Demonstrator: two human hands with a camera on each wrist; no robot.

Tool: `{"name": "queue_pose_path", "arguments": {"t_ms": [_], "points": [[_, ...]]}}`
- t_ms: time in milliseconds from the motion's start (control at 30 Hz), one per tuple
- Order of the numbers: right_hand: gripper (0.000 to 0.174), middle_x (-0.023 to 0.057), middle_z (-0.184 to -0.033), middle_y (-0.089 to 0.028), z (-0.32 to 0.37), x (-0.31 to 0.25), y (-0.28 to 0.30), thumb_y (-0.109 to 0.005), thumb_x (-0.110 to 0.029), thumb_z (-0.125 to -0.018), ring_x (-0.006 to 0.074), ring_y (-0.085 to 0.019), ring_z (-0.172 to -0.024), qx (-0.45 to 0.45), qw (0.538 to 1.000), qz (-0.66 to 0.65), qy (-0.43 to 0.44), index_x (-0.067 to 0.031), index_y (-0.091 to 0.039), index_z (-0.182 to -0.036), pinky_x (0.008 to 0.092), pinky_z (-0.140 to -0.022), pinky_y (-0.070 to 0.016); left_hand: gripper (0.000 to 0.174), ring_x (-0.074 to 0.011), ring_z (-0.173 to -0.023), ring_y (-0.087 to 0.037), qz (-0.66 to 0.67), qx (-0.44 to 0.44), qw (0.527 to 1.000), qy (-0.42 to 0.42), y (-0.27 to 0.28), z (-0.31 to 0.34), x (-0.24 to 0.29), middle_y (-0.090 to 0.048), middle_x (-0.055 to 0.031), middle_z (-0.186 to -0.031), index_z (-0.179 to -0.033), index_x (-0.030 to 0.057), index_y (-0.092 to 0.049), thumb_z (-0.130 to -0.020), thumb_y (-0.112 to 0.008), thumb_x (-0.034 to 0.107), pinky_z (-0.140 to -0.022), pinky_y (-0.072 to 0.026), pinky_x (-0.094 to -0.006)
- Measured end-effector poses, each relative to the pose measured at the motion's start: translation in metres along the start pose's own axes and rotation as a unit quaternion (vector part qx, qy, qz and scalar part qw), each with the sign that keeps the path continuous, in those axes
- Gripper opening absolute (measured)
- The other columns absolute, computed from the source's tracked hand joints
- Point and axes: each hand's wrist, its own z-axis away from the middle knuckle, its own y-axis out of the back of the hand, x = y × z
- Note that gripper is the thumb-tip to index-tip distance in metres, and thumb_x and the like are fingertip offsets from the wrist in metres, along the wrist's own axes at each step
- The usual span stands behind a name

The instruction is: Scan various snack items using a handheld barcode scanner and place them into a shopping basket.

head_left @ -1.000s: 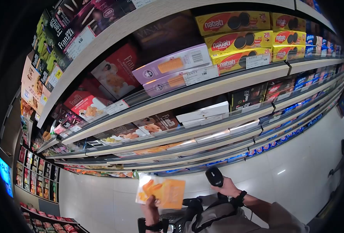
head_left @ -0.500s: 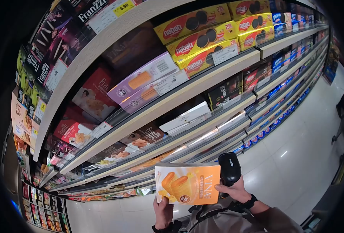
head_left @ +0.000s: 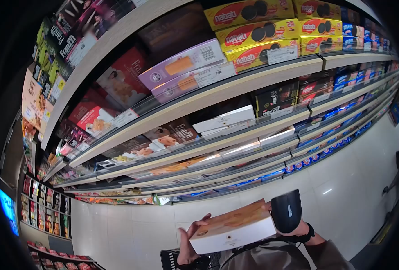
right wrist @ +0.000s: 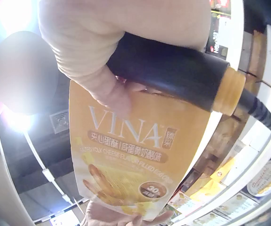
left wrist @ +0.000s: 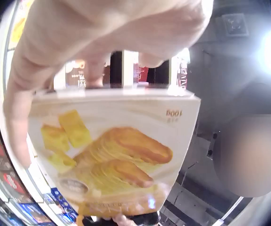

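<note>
A VINA egg roll box (head_left: 233,236), orange and white, is held level at waist height in front of the person, its white side toward the head camera. My right hand (head_left: 300,228) grips a black barcode scanner (head_left: 286,211). The same hand pinches the box's orange end with its thumb (right wrist: 112,96), as the right wrist view shows. At the other end, my left hand (head_left: 189,243) touches the box with its fingers spread and mostly straight. The left wrist view shows the egg roll picture on the box front. The scanner's cable (right wrist: 262,113) runs off to the side.
Shelves ahead carry yellow nabati boxes (head_left: 258,33), a purple biscuit box (head_left: 181,67) and red Franzzi boxes (head_left: 123,76). A white box (head_left: 224,121) lies on the shelf below. Beside the left hand is a black device with keys (head_left: 169,260). Pale floor (head_left: 132,225) stretches behind.
The box came up to the right hand from the left side, then tipped so its white side shows. The right thumb took hold of it, and the left fingers have spread.
</note>
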Motion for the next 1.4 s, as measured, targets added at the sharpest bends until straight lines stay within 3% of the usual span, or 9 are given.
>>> {"name": "queue_pose_path", "arguments": {"t_ms": [67,200,300,633,900,967,1167,1300,1400], "points": [[0.043,0.0147,-0.129,-0.052,-0.007,-0.002,-0.013,-0.072,-0.004,-0.079,0.0182,-0.059,-0.104,0.027,0.986,-0.164,0.007,-0.0014,-0.054,-0.118,0.0298,-0.088,-0.0489,0.043,-0.0281,-0.124,-0.048,-0.037,0.063,0.996,-0.056,0.007,0.001,-0.007,-0.052,-0.0176,-0.131,-0.122,0.0021,-0.051,-0.082,-0.063,0.007,-0.104,-0.0403,-0.0412],[0.053,0.0156,-0.139,-0.044,-0.009,0.007,-0.021,-0.072,0.002,-0.078,0.0162,-0.061,-0.102,0.024,0.987,-0.152,-0.049,-0.0026,-0.049,-0.125,0.0272,-0.082,-0.0515,0.079,-0.0251,-0.107,-0.061,0.044,0.171,0.979,-0.104,-0.026,0.014,0.012,-0.057,-0.0168,-0.121,-0.141,0.0015,-0.034,-0.072,-0.073,0.004,-0.092,-0.0510,-0.0373],[0.063,0.0150,-0.129,-0.054,-0.005,-0.014,-0.020,-0.069,0.007,-0.076,0.0190,-0.060,-0.105,0.054,0.893,-0.420,-0.153,-0.0020,-0.044,-0.133,0.0298,-0.086,-0.0507,0.080,-0.0259,-0.106,-0.061,-0.008,0.169,0.973,-0.158,-0.015,0.011,0.008,-0.058,-0.0167,-0.119,-0.141,0.0010,-0.033,-0.073,-0.074,0.007,-0.094,-0.0502,-0.0386],[0.062,0.0113,-0.130,-0.051,0.000,-0.022,-0.030,-0.062,0.007,-0.084,0.0249,-0.052,-0.123,0.099,0.806,-0.556,-0.179,-0.0023,-0.037,-0.139,0.0364,-0.096,-0.0466,0.094,-0.0268,-0.116,-0.056,-0.117,0.038,0.984,-0.131,0.007,-0.023,-0.004,-0.052,-0.0176,-0.128,-0.143,-0.0021,-0.031,-0.068,-0.087,0.012,-0.097,-0.0481,-0.0393],[0.032,0.0051,-0.091,-0.067,-0.010,-0.025,-0.017,-0.078,-0.013,-0.079,0.0106,-0.061,-0.079,0.240,0.950,-0.165,-0.114,0.0015,-0.063,-0.104,0.0276,-0.073,-0.0508,0.104,-0.0242,-0.114,-0.054,-0.237,0.061,0.938,-0.246,-0.010,-0.042,0.029,-0.052,-0.0122,-0.125,-0.142,-0.0015,-0.031,-0.056,-0.089,-0.004,-0.098,-0.0477,-0.0375],[0.050,0.0093,-0.120,-0.061,0.001,-0.017,-0.011,-0.072,-0.006,-0.079,0.0162,-0.058,-0.108,0.160,0.960,-0.148,-0.175,0.0002,-0.053,-0.126,0.0317,-0.090,-0.0468,0.105,-0.0243,-0.112,-0.056,-0.278,0.056,0.922,-0.263,-0.024,-0.039,0.037,-0.052,-0.0119,-0.124,-0.142,-0.0013,-0.031,-0.055,-0.089,-0.004,-0.096,-0.0488,-0.0380],[0.065,0.0103,-0.131,-0.053,0.012,-0.003,-0.011,-0.074,-0.009,-0.082,0.0212,-0.047,-0.125,0.234,0.936,-0.243,-0.098,-0.0039,-0.040,-0.137,0.0302,-0.095,-0.0423,0.086,-0.0226,-0.105,-0.058,-0.426,0.015,0.803,-0.416,-0.037,-0.042,0.032,-0.056,-0.0129,-0.116,-0.123,-0.0017,-0.048,-0.050,-0.094,0.006,-0.087,-0.0513,-0.0356],[0.062,0.0112,-0.138,-0.045,0.013,-0.014,-0.010,-0.074,-0.017,-0.084,0.0221,-0.049,-0.124,0.299,0.882,-0.351,-0.100,-0.0026,-0.043,-0.135,0.0394,-0.102,-0.0429,0.065,-0.0210,-0.100,-0.063,-0.379,-0.001,0.898,-0.225,-0.053,-0.032,0.024,-0.060,-0.0150,-0.112,-0.116,-0.0003,-0.054,-0.061,-0.088,0.007,-0.086,-0.0517,-0.0347],[0.066,0.0115,-0.138,-0.044,0.009,-0.015,-0.006,-0.072,-0.012,-0.084,0.0261,-0.048,-0.127,0.278,0.854,-0.434,-0.066,-0.0038,-0.036,-0.139,0.0415,-0.103,-0.0430,0.052,-0.0138,-0.087,-0.066,-0.490,-0.106,0.864,-0.042,-0.070,-0.026,0.029,-0.070,-0.0116,-0.093,-0.112,-0.0038,-0.059,-0.072,-0.082,0.019,-0.081,-0.0522,-0.0292]]}}
